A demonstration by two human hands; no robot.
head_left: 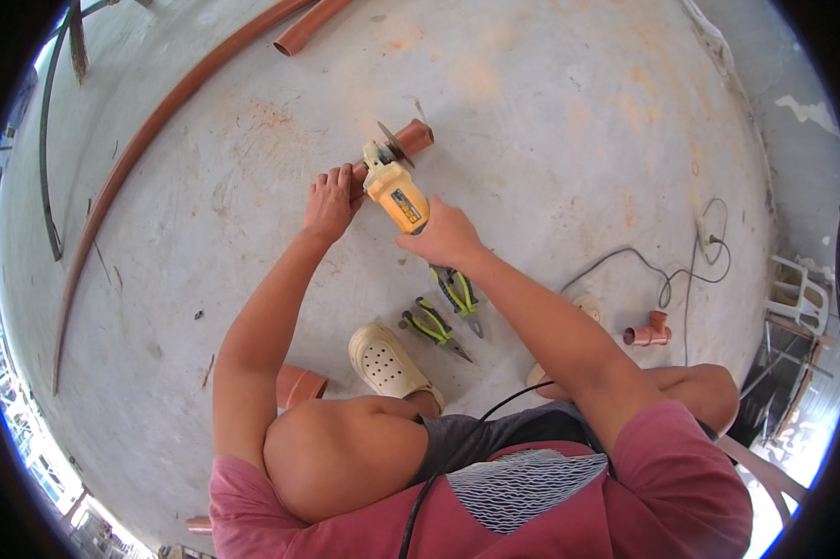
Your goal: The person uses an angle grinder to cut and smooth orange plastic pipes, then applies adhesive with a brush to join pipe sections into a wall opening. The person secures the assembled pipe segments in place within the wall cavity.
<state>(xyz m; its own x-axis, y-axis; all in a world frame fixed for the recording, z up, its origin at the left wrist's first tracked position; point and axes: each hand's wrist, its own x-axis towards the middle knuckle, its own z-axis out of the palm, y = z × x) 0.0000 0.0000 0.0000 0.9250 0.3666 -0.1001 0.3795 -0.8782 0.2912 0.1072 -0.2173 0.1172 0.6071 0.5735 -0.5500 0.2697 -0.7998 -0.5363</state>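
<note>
My right hand (443, 235) is wrapped round the rear body of a yellow angle grinder (399, 197). The grinder's cutting disc (395, 142) stands edge-on against a short reddish-brown plastic pipe (418, 137) on the concrete floor; whether it has cut in I cannot tell. My left hand (331, 203) grips the same pipe on the near left side of the grinder head, which hides the pipe's middle. Close below my right forearm lie two pairs of green-and-black pliers, one pair (455, 289) nearer the hand and a long-nosed pair (436, 333) by my shoe.
A long brown pipe (150, 140) curves along the left, with another pipe end (294, 39) at the top. A tee fitting (648, 331) and a black cable (630, 250) lie at right. A wider pipe piece (299, 385) sits by my left knee. A white plastic chair (797, 293) stands far right.
</note>
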